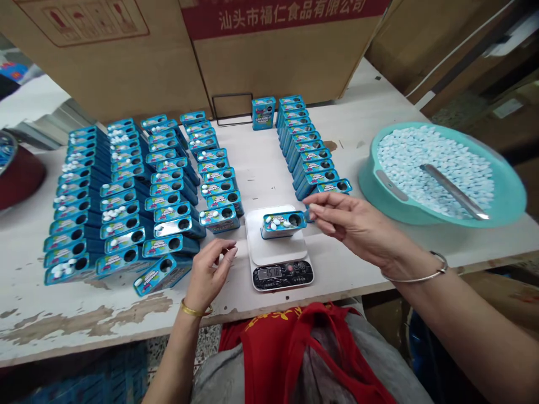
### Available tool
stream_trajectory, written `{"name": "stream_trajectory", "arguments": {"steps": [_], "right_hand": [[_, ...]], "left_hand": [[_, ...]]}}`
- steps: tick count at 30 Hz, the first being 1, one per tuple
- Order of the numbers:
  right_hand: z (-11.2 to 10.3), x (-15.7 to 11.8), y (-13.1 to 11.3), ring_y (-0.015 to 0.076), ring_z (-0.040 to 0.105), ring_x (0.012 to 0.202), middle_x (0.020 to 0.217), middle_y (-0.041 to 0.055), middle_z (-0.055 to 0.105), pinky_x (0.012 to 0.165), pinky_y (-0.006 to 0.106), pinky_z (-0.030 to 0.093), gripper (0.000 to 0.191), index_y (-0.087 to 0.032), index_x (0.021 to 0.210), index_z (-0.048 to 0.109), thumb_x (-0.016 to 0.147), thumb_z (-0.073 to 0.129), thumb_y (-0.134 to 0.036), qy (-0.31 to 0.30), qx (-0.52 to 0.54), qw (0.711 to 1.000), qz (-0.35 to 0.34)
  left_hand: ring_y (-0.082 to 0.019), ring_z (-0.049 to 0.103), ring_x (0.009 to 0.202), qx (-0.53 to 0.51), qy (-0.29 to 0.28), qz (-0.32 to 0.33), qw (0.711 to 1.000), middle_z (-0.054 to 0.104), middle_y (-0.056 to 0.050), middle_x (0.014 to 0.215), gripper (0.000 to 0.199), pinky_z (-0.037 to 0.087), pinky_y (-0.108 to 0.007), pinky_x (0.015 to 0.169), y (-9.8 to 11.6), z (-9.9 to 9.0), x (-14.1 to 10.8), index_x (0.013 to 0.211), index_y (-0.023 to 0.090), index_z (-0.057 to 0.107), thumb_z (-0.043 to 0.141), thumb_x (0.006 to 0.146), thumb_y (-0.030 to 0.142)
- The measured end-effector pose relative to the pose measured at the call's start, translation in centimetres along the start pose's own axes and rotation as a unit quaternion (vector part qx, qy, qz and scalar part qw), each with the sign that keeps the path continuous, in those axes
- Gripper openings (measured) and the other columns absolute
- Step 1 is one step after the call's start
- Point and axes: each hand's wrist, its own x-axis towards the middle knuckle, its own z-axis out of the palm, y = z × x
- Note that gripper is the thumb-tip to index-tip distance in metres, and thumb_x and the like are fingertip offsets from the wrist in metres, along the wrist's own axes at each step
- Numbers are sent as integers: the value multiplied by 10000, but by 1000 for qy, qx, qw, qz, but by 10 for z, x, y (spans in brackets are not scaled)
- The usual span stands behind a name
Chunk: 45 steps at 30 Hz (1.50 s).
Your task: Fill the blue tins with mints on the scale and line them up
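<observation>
A blue candy tin (284,223) with several white candies on its top lies on the white kitchen scale (275,252), whose lit display is too small to read surely. At the tin's right end, my right hand (349,224) has thumb and forefinger pinched together beside a small blue flap. Anything between those fingertips is hidden. My left hand (213,269) hovers left of the scale, fingers loosely curled, thumb apart, holding nothing visible. Nearest to it are a blue tin (219,219) and a slanted tin (162,275).
Several rows of blue tins (122,196) fill the table's left, many with white candies on top. Another row of tins (305,140) runs behind the scale's right. A turquoise basin (387,185) holds white candies and a metal scoop (455,191). A large cardboard box (269,62) stands behind.
</observation>
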Motion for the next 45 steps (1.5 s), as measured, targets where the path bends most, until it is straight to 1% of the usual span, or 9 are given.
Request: {"name": "stream_trajectory", "arguments": {"steps": [3,8,13,19,22,27,33,37,45], "right_hand": [[-18,-10,16,35,362,513,749,-7,546,448,183,296,162,-184,879,667,746,688,-272,44,95,994,41],[-36,-29,47,48,365,514,727,-5,532,419,177,293,173,-188,845,676,700,727,-267,93,154,981,77],[-32,-38,63,56,371,517,715,-6,524,414,201,252,224,-186,838,671,675,746,-321,135,125,980,79],[-21,-35,68,50,353,482,677,-19,519,439,230,222,256,-190,841,641,708,704,-400,127,56,989,44],[-16,-32,70,52,352,485,665,-26,516,452,234,224,268,-191,849,635,714,691,-415,111,43,992,32],[-3,-28,70,60,348,482,645,-34,513,462,236,238,309,-188,856,629,696,694,-443,89,55,994,41],[8,-25,69,61,349,471,620,-41,498,474,237,258,322,-183,863,617,716,669,-464,59,60,995,47],[11,-24,74,58,351,458,626,-40,506,464,237,252,336,-182,882,610,725,655,-477,38,70,996,46],[13,-28,78,45,348,459,647,-32,532,470,232,209,313,-168,882,598,769,618,-459,14,86,994,66]], "left_hand": [[-99,520,698,-1,-2,-2,1000,615,-34,825,117,412,-217,612,0,0,1,915,160,613,532,874,234],[-99,524,708,-5,-4,8,1000,619,-35,844,106,409,-215,607,3,1,4,921,163,610,532,875,218],[-99,524,709,-2,3,21,1000,614,-31,845,115,415,-217,607,11,1,9,956,171,606,542,869,210],[-104,537,754,1,9,85,996,589,-55,982,247,437,-228,614,29,1,25,1096,190,558,575,850,203],[-122,547,842,24,-31,141,989,551,-77,1097,333,477,-255,698,37,-1,40,1166,206,523,592,840,212],[-205,507,1063,92,-141,204,964,507,-108,1151,378,470,-369,882,51,-6,69,1241,218,465,537,872,256],[-162,543,888,186,-266,223,919,494,-93,1116,256,499,-315,766,68,-8,95,1148,210,515,440,911,271],[-133,535,798,209,-290,216,909,490,-82,1083,197,489,-280,719,73,-9,103,1069,195,535,452,897,243],[-127,505,768,163,-306,199,917,516,-48,949,87,436,-241,679,69,-9,106,941,171,523,483,883,221]]}}
